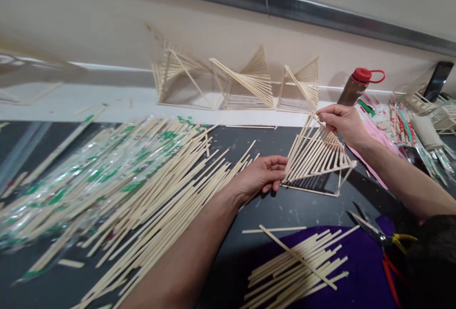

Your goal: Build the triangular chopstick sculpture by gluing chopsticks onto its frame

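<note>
Wooden frame (315,157) ×1 | left hand (261,173), right hand (345,121): fingers clamped on it | red-capped bottle (352,90) ×1

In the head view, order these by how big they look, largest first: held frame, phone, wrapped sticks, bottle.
1. Wrapped sticks
2. Held frame
3. Bottle, its base hidden behind the right hand
4. Phone, only a little smaller than the bottle

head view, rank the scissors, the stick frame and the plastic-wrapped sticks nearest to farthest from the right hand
From the right hand:
1. Stick frame: touching its fingers, at its upper corner.
2. Scissors: lower right, nearer the camera.
3. Plastic-wrapped sticks: far across, on the left side.
</note>
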### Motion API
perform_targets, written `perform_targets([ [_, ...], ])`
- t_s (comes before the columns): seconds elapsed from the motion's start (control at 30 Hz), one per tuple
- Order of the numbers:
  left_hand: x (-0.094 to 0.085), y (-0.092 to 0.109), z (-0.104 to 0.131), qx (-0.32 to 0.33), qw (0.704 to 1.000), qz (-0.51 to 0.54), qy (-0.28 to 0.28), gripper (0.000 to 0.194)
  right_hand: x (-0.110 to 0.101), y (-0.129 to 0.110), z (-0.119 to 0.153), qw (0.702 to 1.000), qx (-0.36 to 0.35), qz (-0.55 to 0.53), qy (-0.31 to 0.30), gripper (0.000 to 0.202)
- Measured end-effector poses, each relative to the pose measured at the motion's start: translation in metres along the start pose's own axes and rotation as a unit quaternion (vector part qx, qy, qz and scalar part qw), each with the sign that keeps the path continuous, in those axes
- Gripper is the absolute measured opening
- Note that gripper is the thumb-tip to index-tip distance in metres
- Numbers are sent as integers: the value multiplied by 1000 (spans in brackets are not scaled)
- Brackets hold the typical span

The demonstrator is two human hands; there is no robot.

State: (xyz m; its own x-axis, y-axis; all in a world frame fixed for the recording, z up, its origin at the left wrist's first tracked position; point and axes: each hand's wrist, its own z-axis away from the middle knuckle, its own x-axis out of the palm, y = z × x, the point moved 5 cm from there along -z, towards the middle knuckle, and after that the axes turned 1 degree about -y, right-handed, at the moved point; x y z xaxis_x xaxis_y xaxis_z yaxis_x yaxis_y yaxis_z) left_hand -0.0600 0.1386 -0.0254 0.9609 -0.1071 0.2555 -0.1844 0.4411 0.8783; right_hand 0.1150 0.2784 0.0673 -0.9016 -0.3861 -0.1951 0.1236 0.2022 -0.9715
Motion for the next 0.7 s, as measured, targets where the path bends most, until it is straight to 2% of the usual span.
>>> perform_targets([
  [0.17,0,0,1,0,1000,-5,2,34,3,-2,-2,1000,-10,-5,-7,13],
  [0.37,1,0,1,-2,1000,-5,2,35,2,-10,-3,998,-63,27,-1,9],
  [0.7,0,-1,1,-1,1000,-1,7,34,2,-2,-4,999,-32,4,-14,12],
])
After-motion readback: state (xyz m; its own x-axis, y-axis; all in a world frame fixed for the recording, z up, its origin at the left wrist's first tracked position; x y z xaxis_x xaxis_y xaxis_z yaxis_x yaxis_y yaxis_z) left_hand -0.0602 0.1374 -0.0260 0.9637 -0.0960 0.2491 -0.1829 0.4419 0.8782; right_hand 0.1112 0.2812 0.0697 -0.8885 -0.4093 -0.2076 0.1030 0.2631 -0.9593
